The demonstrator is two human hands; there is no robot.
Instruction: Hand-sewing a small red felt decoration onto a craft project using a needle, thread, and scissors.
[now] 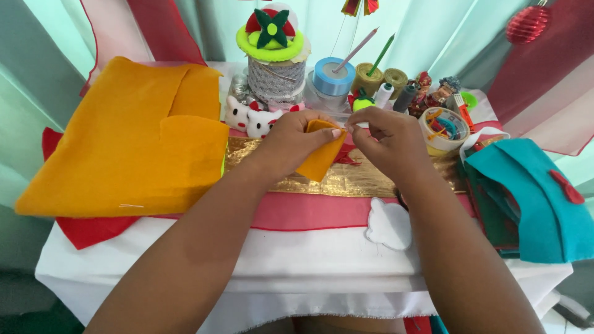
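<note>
Pale green curtains hang behind the table (309, 260), with red and pink cloth draped at both upper corners and a red ribbed ball (526, 23) hanging at the top right. White cloth covers the table, and across it run a pink band and a gold strip (365, 180) from side to side.

Along the far edge stand a spool of silver lace (276, 79) topped with a green and red felt flower, a blue ribbon roll (333, 77), two brownish twine rolls (368, 78), thread spools and a round white tub (443, 128) of coloured bits. Two small white cat toys (249, 119) sit just in front of the lace spool. A big sheet of orange felt (130, 145) covers the left side over red felt; folded teal felt (535, 195) lies at the right edge. A white felt cutout (388, 224) lies near the front, on the pink band's edge.

My left hand (296, 142) pinches a small orange felt piece (322, 156) above the middle of the gold strip. It hangs with its long axis running down and slightly left, point toward the near edge. My right hand (387, 137) has its fingertips pressed together at the top edge of that piece; I cannot tell what thin thing they grip.
</note>
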